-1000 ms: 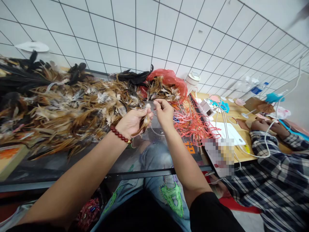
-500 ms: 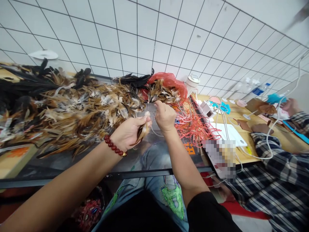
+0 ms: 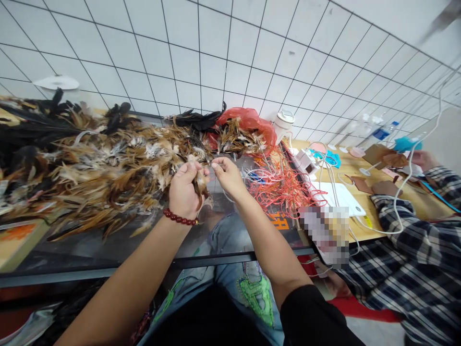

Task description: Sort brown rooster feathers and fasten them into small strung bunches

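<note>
My left hand [image 3: 185, 188], with a red bead bracelet on its wrist, is closed around a small bunch of brown feathers [image 3: 199, 184] above the glass tabletop [image 3: 108, 247]. My right hand [image 3: 226, 176] is right beside it, fingers pinched on a thin pale thread [image 3: 230, 198] that loops down below both hands. A big heap of brown, white and black feathers [image 3: 101, 163] lies just behind my left hand.
A red plastic bag with feathers [image 3: 248, 127] and a tangle of red elastic strings [image 3: 284, 185] lie to the right. A white cup [image 3: 283, 124] stands behind them. A person in a plaid shirt [image 3: 414, 250] works at the wooden table [image 3: 363, 192] on the right, among white cables.
Both my hands have moved left and closer to the feather heap. My left hand has turned so its back faces me. The neighbour's hand has lifted toward the far right.
</note>
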Tool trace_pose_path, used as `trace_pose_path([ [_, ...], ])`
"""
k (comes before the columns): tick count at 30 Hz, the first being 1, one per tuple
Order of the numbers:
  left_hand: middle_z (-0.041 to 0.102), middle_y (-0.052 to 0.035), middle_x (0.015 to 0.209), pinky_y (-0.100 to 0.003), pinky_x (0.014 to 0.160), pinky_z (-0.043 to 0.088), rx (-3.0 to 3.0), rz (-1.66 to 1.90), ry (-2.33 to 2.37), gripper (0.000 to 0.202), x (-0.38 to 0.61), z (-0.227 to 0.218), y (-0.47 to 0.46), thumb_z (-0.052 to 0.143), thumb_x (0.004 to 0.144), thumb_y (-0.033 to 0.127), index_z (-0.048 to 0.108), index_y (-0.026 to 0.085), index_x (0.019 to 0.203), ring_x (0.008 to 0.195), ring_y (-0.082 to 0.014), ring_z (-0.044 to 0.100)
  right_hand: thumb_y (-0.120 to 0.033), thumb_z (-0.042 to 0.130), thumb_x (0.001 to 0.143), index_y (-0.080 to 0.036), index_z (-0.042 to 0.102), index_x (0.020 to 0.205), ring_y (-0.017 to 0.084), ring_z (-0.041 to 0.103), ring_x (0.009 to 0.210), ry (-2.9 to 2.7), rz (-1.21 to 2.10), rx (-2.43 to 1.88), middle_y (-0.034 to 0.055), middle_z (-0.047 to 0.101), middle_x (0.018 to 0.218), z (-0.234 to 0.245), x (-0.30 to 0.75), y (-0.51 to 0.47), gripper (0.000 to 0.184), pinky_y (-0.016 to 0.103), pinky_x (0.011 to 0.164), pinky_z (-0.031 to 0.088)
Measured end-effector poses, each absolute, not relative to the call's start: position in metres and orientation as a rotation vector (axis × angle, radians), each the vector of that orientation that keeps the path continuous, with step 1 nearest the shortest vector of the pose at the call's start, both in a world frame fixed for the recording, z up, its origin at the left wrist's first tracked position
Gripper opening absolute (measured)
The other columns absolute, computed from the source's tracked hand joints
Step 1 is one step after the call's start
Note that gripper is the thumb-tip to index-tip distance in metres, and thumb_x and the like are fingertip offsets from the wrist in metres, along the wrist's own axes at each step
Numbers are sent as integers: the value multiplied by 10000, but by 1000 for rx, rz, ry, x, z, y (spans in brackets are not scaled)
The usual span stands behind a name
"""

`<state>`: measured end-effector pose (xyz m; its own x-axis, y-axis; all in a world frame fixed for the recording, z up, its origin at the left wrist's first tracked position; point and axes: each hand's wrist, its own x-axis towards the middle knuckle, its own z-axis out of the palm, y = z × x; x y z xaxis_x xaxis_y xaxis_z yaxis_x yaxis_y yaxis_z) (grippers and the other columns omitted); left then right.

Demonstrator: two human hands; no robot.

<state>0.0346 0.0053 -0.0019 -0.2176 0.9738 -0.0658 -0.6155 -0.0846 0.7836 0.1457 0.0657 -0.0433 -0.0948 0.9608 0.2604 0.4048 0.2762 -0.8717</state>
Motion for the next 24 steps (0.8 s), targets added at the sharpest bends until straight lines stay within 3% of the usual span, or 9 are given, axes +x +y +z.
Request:
trace_pose_path([
  [4, 551, -2, 537, -136, 461, 416, 690, 1317, 1035, 215, 39, 3, 5, 622, 819, 159, 560, 128, 616, 468, -66, 504, -277, 334, 975, -235, 561, 1239, 197, 599, 828, -1962, 34, -1602, 62, 674, 967, -30, 153, 51, 350, 278, 738, 406],
  [7, 537, -3, 554, -137, 419, 392, 682, 1126, 1065, 213, 30, 14, -3, 552, 846, 124, 537, 133, 634, 438, -62, 458, -234, 326, 968, -220, 564, 1264, 207, 605, 896, -2126, -259, -1564, 98, 675, 1020, -26, 161, 51, 381, 281, 755, 398],
  [11, 483, 2, 561, -142, 372, 342, 648, 927, 1050, 194, 2, 30, -23, 527, 845, 100, 518, 141, 656, 449, -77, 457, -211, 314, 975, -199, 588, 1223, 185, 600, 849, -1841, -207, -1762, 93, 682, 983, -23, 192, 67, 370, 260, 719, 389],
  [14, 544, -18, 625, -161, 383, 386, 729, 1025, 1108, 177, -13, 33, -31, 559, 862, 210, 545, 152, 696, 466, -86, 466, -317, 289, 1010, -206, 604, 1172, 185, 603, 816, -1600, -99, -1815, 69, 692, 952, -17, 209, 72, 371, 255, 692, 380],
  [19, 638, -71, 786, -152, 572, 483, 939, 1186, 1108, 139, -1, 24, -15, 604, 795, 142, 601, 118, 658, 678, -95, 582, -347, 325, 1008, -237, 607, 1138, 185, 622, 823, -1830, -170, -1697, 47, 702, 939, -9, 193, 57, 329, 250, 692, 370],
  [24, 651, -106, 961, -262, 617, 525, 1279, 1102, 1044, 170, 16, 23, -7, 602, 820, 290, 655, 143, 751, 761, -152, 609, -268, 299, 1001, -212, 563, 1208, 195, 637, 875, -2073, -433, -1757, 96, 688, 998, -15, 176, 48, 340, 261, 701, 375],
])
